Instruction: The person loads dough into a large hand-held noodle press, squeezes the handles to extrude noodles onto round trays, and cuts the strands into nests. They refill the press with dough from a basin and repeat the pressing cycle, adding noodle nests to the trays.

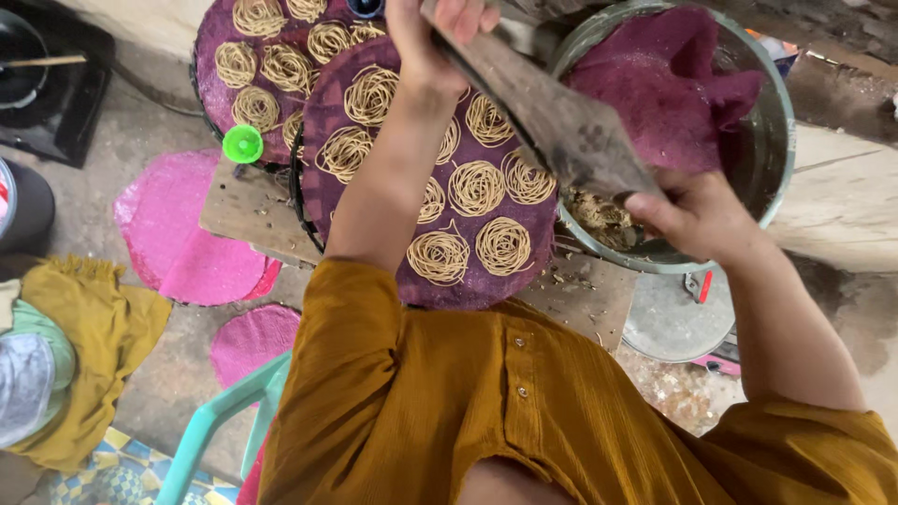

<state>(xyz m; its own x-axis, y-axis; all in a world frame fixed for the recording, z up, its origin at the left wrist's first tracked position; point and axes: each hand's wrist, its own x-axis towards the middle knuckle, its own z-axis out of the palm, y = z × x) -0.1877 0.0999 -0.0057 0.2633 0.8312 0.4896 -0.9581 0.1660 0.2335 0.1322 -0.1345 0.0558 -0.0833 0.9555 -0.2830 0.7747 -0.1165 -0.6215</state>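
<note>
- The person's left hand [440,33] is up high, near the top of the picture. Its fingers are closed around the top end of a long grey wooden board [561,126].
- The right hand [692,213] is lower down. Its fingers curl tight around the bottom end of the same board.
- The board slants down from the left hand to the right hand. Its low end sits just over the rim of a big metal pot [781,140].
- A dark pink cloth [655,79] lies inside the pot. Some crumbly brown stuff [599,217] sits at the pot's near edge, right under the board.
- Beside the pot is a round purple mat [365,201]. Many little noodle nests [475,187] lie on it in coils.
- A second purple mat [213,37] with more nests is behind it, partly under the first one.
- A small green cap [242,143] sits near the mats.
- Bright pink mats [182,238] lie on the floor to the left.
- The person wears a mustard yellow shirt [486,402].
</note>
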